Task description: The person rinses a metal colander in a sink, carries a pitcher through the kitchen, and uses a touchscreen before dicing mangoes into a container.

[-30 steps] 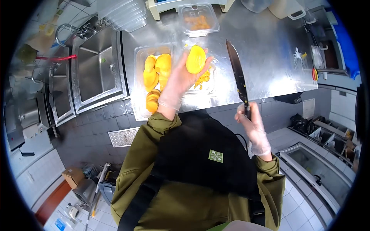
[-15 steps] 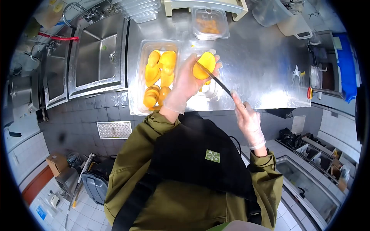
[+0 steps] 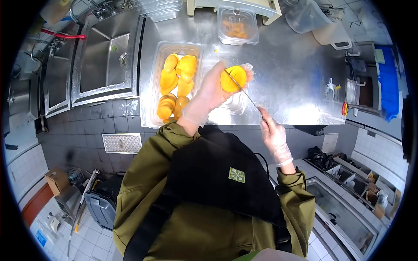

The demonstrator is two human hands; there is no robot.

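Shiny steel for the desk (image 3: pixel 296 82), stretched wide around the work; all clock hours here counted from the yellow fruit piece (image 3: pixel 235 82) in the left hand (image 3: pixel 211 91). At nine o'clock, beyond the edge of the desk, a deep metal sink (image 3: pixel 100 74). Also at nine o'clock, but nearer, a long clear tray (image 3: pixel 180 45), with peeled yellow fruit (image 3: pixel 186 65) lying inside, grouped in two rows. At two o'clock, well apart, a pale jug (image 3: pixel 333 32) with a handle. At twelve o'clock, a clear tub (image 3: pixel 239 40) with small orange pieces (image 3: pixel 235 29) in it. At six o'clock, partly hidden under the left hand, a shallow clear container (image 3: pixel 235 106); contents impossible to tell.

Next in size, the knife (image 3: pixel 250 98), with blade slanted from five o'clock across the face of the fruit piece; depth of the cut not possible to judge. Left hand, in thin clear glove, curled around the fruit piece from eight o'clock, above the desk. Right hand (image 3: pixel 274 135), gloved likewise, at five o'clock, closed around the knife handle. Smallest, at eleven o'clock, a yellow crumb (image 3: pixel 216 51) on the desk.
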